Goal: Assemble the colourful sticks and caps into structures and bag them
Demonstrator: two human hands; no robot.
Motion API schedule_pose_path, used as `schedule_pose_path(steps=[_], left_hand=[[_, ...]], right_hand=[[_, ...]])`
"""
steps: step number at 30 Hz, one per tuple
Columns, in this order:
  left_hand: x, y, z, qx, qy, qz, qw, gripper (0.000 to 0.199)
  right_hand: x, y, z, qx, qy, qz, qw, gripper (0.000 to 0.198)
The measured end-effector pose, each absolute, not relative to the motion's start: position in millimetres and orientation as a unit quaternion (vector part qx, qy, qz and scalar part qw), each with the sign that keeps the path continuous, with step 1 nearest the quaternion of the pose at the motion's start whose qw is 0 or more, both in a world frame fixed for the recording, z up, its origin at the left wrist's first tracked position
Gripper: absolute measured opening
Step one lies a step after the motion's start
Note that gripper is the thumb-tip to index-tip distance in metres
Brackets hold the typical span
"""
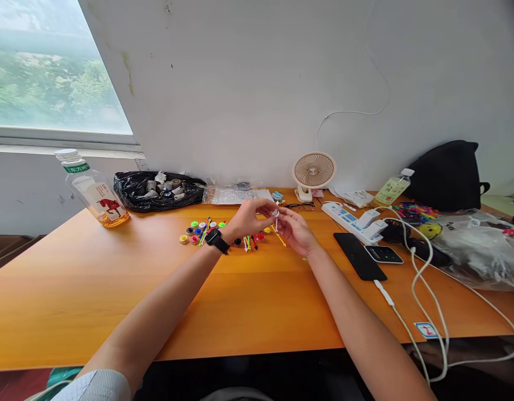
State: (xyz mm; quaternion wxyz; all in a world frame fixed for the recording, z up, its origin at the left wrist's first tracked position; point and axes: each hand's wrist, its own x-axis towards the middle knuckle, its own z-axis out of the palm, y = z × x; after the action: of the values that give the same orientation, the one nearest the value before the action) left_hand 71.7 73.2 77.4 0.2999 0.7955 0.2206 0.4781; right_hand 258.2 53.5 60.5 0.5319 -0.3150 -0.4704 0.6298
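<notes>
As both grips (252,218) (296,231) hold white piece (276,224) | bottle (93,192): amber liquid (116,221) | bag (129,194): scraps (160,177)

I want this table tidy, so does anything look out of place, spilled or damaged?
Two things: white cables trail loosely over the front edge of the table at the right, where they might snag, and a yellowish streak marks the wall beside the window. I see no spill.

From my head, above and behind my left hand (252,217) and right hand (297,230), my one camera looks forward and down, fairly near, toward the wall (223,100) beyond my grip.
</notes>
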Motion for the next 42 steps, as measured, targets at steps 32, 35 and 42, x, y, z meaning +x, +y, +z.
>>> schedule_pose_path(steps=[32,35,42], left_hand=[[74,83,35,0.926,0.288,0.230,0.079,0.010],[63,90,35,0.923,0.294,0.240,0.068,0.034],[47,100,35,0.918,0.323,0.217,0.071,0.054]], right_hand=[[315,67,58,-0.686,-0.719,0.051,0.101,0.018],[314,68,55,-0.669,-0.735,0.074,0.086,0.008],[317,70,52,-0.669,-0.729,0.070,0.128,0.011]])
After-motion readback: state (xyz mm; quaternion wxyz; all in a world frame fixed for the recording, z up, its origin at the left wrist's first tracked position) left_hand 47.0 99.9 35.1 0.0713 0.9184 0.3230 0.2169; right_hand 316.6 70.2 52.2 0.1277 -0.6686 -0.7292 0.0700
